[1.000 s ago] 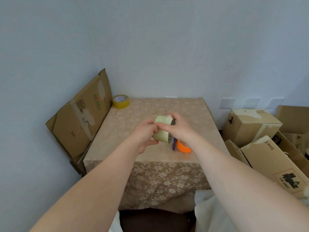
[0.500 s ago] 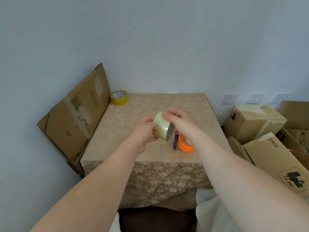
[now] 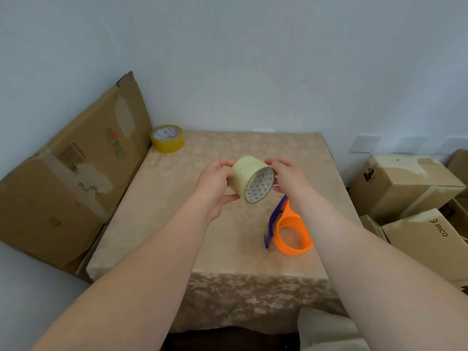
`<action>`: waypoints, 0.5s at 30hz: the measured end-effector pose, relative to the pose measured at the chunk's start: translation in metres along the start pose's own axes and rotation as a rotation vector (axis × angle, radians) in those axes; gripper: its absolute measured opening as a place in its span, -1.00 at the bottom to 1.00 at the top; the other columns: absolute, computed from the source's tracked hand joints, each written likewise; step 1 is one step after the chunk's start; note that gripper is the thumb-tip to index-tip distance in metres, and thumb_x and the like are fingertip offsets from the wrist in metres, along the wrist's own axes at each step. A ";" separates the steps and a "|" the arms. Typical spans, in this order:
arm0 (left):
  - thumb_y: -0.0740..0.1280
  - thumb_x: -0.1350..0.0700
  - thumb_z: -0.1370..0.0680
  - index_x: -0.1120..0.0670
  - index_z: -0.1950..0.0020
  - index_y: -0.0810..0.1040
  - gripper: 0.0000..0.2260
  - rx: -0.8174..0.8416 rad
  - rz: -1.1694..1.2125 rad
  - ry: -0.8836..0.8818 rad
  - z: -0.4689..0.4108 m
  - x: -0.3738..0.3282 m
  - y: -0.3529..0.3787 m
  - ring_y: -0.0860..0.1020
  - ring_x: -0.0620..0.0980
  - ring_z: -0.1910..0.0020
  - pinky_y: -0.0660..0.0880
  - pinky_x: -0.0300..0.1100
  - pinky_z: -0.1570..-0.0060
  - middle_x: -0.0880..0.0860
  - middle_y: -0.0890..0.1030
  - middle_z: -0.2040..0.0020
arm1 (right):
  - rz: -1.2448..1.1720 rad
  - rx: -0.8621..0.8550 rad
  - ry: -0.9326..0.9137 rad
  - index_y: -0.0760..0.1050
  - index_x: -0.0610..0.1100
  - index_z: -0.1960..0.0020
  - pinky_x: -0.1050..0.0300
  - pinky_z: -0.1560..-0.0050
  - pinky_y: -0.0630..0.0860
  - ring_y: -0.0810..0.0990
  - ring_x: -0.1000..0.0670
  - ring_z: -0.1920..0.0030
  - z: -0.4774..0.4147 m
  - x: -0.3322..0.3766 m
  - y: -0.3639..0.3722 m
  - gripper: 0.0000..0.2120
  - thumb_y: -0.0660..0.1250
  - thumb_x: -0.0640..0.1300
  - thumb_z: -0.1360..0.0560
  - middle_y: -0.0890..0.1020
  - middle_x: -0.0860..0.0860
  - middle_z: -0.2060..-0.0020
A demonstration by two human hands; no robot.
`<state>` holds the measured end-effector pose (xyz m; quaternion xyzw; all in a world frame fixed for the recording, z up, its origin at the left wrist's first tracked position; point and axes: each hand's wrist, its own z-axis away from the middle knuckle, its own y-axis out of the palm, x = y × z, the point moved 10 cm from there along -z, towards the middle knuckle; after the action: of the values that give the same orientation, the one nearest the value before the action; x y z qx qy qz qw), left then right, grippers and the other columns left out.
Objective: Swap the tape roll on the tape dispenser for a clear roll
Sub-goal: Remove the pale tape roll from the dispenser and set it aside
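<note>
I hold a pale, clear tape roll (image 3: 247, 173) above the table, tilted so its patterned core faces me. My left hand (image 3: 215, 188) grips its left side. The fingers of my right hand (image 3: 288, 179) pinch its right rim. Below my right wrist, the orange and purple tape dispenser (image 3: 291, 229) lies on the table with its ring empty. A yellow tape roll (image 3: 167, 138) rests flat at the far left corner of the table.
The table (image 3: 177, 224) wears a beige floral cloth and stands against a white wall. A flattened cardboard box (image 3: 63, 178) leans at its left side. Several cardboard boxes (image 3: 405, 188) are stacked on the right.
The clear roll has tilted so its core faces me, and both hands lifted it slightly away from the dispenser. The camera view shifted a little upward.
</note>
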<state>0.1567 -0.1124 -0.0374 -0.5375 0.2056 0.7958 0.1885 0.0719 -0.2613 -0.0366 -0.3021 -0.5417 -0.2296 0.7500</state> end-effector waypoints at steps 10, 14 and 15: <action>0.11 0.25 -0.49 -0.01 -0.01 0.53 -0.73 -0.011 -0.051 -0.057 -0.103 0.003 0.012 0.53 0.03 0.04 0.51 0.01 0.05 0.05 0.59 0.05 | 0.884 0.056 -0.669 0.42 0.12 -0.37 -0.05 -0.20 0.41 0.42 -0.15 -0.23 -0.070 0.044 0.059 -0.53 0.09 -0.19 -0.53 0.49 0.00 -0.36; 0.06 0.27 -0.49 0.00 -0.04 0.55 -0.67 0.026 -0.065 -0.109 -0.122 0.006 0.019 0.51 0.03 0.05 0.52 -0.01 0.12 0.06 0.56 0.05 | 0.843 0.055 -0.545 0.44 0.09 -0.35 -0.04 -0.14 0.49 0.53 -0.13 -0.22 -0.103 0.035 0.048 -0.60 0.08 -0.09 -0.56 0.60 -0.02 -0.25; 0.06 0.28 -0.49 -0.01 0.00 0.57 -0.67 0.040 -0.059 -0.119 -0.126 0.005 0.021 0.50 0.02 0.03 0.52 -0.02 0.13 0.05 0.56 0.06 | 0.825 0.068 -0.490 0.43 0.08 -0.36 -0.05 -0.16 0.49 0.53 -0.12 -0.24 -0.111 0.032 0.043 -0.61 0.08 -0.07 -0.56 0.60 -0.03 -0.25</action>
<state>0.2422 -0.1968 -0.0822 -0.4911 0.1941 0.8162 0.2345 0.1856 -0.3093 -0.0407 -0.5125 -0.5447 0.1830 0.6381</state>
